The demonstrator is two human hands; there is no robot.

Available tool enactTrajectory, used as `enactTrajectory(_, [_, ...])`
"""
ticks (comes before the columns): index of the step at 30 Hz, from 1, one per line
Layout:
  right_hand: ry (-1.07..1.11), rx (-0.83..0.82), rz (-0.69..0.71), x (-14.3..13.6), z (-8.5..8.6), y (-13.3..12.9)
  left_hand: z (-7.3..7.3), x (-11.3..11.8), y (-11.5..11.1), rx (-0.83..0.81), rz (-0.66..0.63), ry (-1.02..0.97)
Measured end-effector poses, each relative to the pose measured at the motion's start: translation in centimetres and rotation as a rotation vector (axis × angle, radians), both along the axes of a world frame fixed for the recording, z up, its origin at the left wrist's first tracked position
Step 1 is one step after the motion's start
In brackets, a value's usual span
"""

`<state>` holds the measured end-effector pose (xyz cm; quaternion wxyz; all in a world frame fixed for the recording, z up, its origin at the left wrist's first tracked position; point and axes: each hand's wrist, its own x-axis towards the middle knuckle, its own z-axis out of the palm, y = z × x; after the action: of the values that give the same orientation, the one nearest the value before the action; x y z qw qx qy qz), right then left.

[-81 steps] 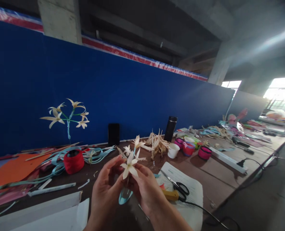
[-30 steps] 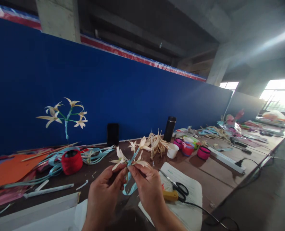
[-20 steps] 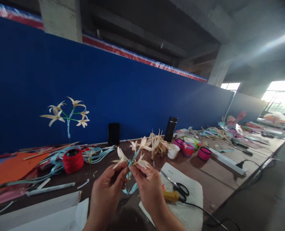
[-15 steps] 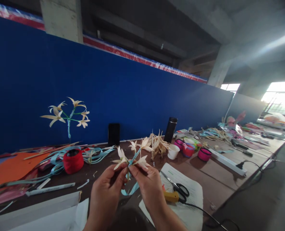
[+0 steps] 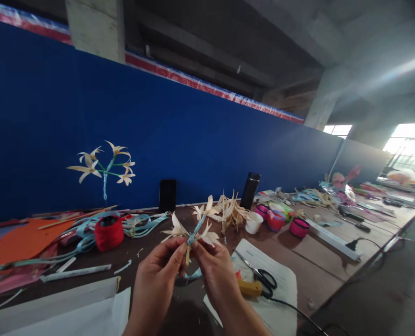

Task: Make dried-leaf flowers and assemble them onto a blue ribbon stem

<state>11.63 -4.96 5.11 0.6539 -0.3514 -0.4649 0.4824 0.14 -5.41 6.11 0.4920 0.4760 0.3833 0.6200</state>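
Both my hands meet over the front of the table, around a spray of cream artificial flowers (image 5: 175, 227) with a stem wrapped in light blue ribbon. My left hand (image 5: 158, 275) pinches the stem from the left between thumb and fingers. From the right, my right hand (image 5: 216, 270) pinches the same stem just below the blossoms. A loop of light blue ribbon (image 5: 193, 274) hangs under the fingers; its end is hidden. A similar finished-looking flower spray (image 5: 105, 170) stands upright at the left against the blue partition.
Scissors (image 5: 263, 276) and a yellow-handled corded tool (image 5: 249, 288) lie on paper at right. A red roll (image 5: 108, 233) stands left, beside blue ribbons. Behind are dried husks (image 5: 228, 212), a white cup (image 5: 253, 223), a black bottle (image 5: 250, 191) and a phone (image 5: 167, 195). A power strip (image 5: 333, 240) lies farther right.
The flower stem has turned slightly between my fingers, and the blossoms have shifted. Less of the hanging ribbon loop shows. The whole view has moved a little.
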Motion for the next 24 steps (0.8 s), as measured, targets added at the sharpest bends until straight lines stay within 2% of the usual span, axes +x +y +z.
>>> enactTrajectory(3, [-0.088, 0.04, -0.015, -0.2, 0.5, -0.1, 0.2, -0.1, -0.2, 0.008, 0.055, 0.055])
enactTrajectory(8, [-0.27, 0.119, -0.102, -0.1, 0.8, -1.0, 0.8, -0.3, -0.7, 0.079, 0.219, 0.218])
enactTrajectory(13, [-0.432, 0.208, -0.232, 0.1, 0.8, -1.8, 1.2, -0.1, -1.2, 0.125, 0.262, 0.27])
enactTrajectory(24, [-0.324, 0.145, -0.246, -0.6, 1.0, -1.6, 0.6, 0.3, -1.2, 0.22, 0.257, 0.24])
